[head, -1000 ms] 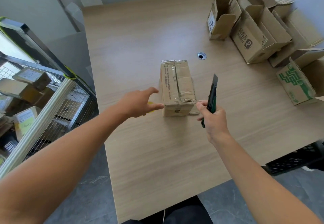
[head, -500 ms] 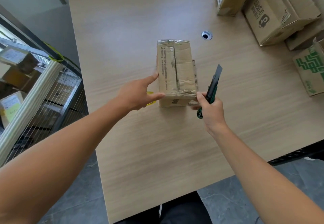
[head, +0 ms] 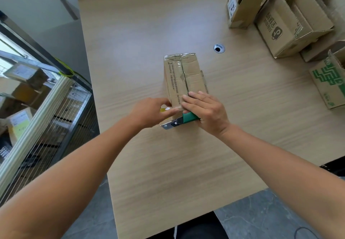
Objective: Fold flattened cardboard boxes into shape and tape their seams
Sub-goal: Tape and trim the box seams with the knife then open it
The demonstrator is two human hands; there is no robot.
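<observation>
A small closed cardboard box (head: 183, 74) with shiny tape along its top seam stands in the middle of the wooden table (head: 141, 33). My right hand (head: 207, 111) lies flat on the near end of the box top while gripping a green utility knife (head: 180, 122), whose blade points left below the box. My left hand (head: 152, 112) touches the box's near left corner, its fingers against the side. Something small and yellow (head: 162, 109) shows by those fingers.
Several opened cardboard boxes (head: 285, 18) crowd the table's far right corner, one with green print (head: 330, 78) at the right edge. A cable hole (head: 219, 48) lies behind the taped box. A wire cage cart (head: 37, 111) holding parcels stands left of the table.
My right hand has swung the knife from upright beside the box to lying flat below it and now presses on the box top. My left hand stayed at the box's near left corner.
</observation>
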